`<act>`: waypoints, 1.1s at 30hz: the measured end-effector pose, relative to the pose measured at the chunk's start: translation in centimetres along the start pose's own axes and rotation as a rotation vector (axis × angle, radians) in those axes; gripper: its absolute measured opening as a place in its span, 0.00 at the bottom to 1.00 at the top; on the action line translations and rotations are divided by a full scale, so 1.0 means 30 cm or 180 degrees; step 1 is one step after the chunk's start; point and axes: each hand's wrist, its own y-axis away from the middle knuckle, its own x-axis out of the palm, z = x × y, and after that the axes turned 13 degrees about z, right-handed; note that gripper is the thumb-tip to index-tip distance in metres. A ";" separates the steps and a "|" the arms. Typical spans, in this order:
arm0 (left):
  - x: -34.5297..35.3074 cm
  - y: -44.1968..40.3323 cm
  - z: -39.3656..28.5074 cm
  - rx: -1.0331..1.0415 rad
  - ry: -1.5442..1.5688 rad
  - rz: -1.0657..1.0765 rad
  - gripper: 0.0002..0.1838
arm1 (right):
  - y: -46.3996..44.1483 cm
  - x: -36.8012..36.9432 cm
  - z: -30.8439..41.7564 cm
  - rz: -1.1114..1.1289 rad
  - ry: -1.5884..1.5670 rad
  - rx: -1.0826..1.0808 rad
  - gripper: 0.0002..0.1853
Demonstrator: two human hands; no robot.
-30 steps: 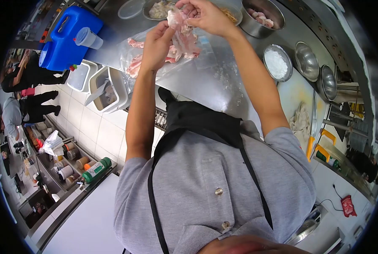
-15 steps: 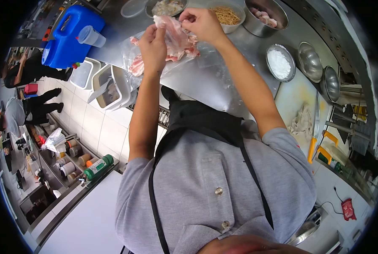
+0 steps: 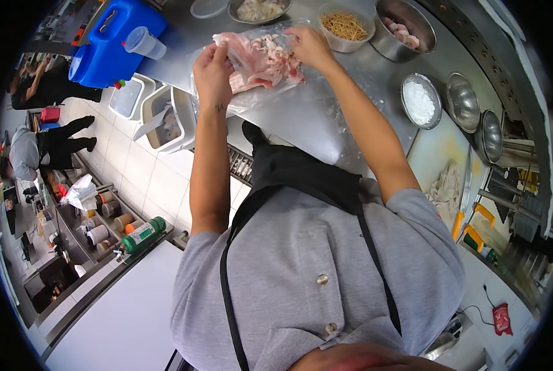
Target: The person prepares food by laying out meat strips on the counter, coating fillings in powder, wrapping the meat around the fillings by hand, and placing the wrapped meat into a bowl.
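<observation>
A pale pink sheet of raw meat [image 3: 247,59] lies partly lifted over more raw meat [image 3: 286,67] on a clear plastic bag [image 3: 242,106]. My left hand [image 3: 213,75] is closed on the left edge of the lifted meat, thumb and fingers pinched together. At the far right edge of the pile, my right hand [image 3: 312,47] has its fingers bent together beside the meat and plastic. Whatever lies between its fingertips is too small to make out.
Along the back stand a bowl of pale food [image 3: 259,8], a tub of wooden skewers [image 3: 346,26] and a steel pot with meat [image 3: 406,43]. White powder fills a bowl [image 3: 421,102] at right. A knife [image 3: 465,191] lies near a cloth [image 3: 446,185]. Blue jug [image 3: 117,46] stands left.
The lifted meat has been lowered and spread over the pile. My right hand has moved right, away from my left, which still grips the meat's left edge. The view has shifted slightly.
</observation>
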 end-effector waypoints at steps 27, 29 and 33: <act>0.130 0.044 0.019 0.0082 -0.1278 0.0118 0.21 | 0.082 -0.089 0.239 -0.0192 -0.0975 -0.0364 0.10; 0.131 0.051 0.013 -0.0088 -0.1039 0.0103 0.21 | 0.090 -0.109 0.236 0.0125 -0.1445 -0.0081 0.08; 0.104 0.044 0.044 -0.0326 0.0021 0.0157 0.22 | 0.068 -0.089 0.165 0.0698 -0.2236 0.0335 0.08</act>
